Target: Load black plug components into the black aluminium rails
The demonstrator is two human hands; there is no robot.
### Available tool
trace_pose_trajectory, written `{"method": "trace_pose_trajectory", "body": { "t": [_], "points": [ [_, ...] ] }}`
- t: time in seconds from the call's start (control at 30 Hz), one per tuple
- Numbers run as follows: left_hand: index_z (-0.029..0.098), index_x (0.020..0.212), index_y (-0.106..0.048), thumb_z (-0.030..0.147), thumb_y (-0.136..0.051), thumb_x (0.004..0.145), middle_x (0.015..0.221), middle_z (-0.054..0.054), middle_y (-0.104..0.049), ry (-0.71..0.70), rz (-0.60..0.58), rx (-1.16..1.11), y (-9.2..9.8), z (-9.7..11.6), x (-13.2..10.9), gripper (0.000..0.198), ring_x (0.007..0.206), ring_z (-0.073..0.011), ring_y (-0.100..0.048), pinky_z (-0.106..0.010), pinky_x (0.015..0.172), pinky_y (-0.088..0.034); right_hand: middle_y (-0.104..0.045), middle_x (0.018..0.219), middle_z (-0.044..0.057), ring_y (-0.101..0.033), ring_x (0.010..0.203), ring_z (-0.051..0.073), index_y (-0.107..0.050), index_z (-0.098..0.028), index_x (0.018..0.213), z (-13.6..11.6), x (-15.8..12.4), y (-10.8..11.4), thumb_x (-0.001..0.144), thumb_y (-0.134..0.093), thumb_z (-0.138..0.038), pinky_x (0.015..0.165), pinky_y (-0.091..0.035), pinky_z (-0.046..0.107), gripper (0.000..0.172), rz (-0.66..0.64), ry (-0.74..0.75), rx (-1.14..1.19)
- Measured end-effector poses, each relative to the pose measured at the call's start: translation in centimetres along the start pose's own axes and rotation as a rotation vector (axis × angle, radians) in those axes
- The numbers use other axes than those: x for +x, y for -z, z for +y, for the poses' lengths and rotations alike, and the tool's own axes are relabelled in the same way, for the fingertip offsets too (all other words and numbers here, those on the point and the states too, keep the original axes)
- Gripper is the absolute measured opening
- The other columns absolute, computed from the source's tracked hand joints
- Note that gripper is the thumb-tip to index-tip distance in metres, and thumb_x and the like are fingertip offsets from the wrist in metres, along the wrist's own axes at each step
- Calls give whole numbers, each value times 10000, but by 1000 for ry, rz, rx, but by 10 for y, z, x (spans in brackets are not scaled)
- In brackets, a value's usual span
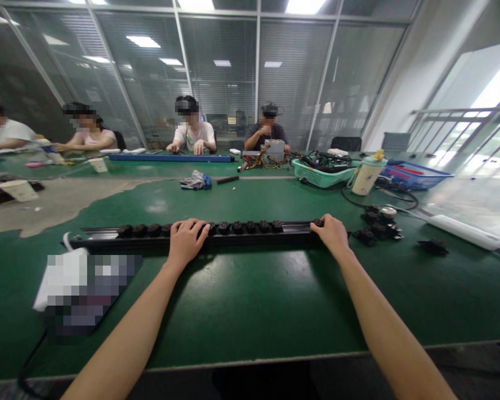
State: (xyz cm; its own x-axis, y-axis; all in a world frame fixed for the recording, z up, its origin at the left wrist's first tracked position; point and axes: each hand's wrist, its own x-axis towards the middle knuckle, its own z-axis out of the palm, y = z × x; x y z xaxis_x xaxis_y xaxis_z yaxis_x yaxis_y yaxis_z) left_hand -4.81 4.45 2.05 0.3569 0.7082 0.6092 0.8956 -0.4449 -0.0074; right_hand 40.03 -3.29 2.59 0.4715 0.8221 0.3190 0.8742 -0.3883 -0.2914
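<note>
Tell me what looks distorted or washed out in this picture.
In the head view, the wide lens bows the glass partition and stretches the left forearm; glare whitens the green bench mat near the right hand; daylight burns out behind the metal railing; a pixelated patch hides something lower left.

Bright light from white rectangular ceiling panels (300,5), pale glare on the glossy green bench mat (250,278), fisheye bowing at the edges.
</note>
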Motion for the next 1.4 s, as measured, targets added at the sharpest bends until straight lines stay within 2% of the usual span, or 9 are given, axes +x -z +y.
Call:
{"method": "trace_pose_trajectory", "body": {
  "t": [0.57,1.0,1.4],
  "points": [
    [258,1136,-724,476,-354,1046,1179,-106,-721,8,-8,-24,2,1,1,439,1134,-291,-616,-487,1032,-339,-752,996,164,-696,948,302,-690,-148,1027,-4,-1,4,912,-593,-429,745,-440,346,319,-19,-16,-45],
    [241,1131,-718,472,-349,1057,1173,-94,-729,-7,8,16,2,2,0,442,1111,-281,-627,-475,1019,-353,-744,1006,171,-683,941,289,-673,-136,1031,0,2,-3,912,-614,-408,752,-433,333,303,-21,-14,-32],
    [233,1127,-727,474,-359,1051,1162,-103,-727,3,5,-8,2,2,1,447,1105,-289,-626,-479,1020,-347,-727,1011,163,-653,954,280,-656,-130,1015,0,3,-5,945,-583,-369,779,-422,330,260,-7,41,-87]
  ]
}}
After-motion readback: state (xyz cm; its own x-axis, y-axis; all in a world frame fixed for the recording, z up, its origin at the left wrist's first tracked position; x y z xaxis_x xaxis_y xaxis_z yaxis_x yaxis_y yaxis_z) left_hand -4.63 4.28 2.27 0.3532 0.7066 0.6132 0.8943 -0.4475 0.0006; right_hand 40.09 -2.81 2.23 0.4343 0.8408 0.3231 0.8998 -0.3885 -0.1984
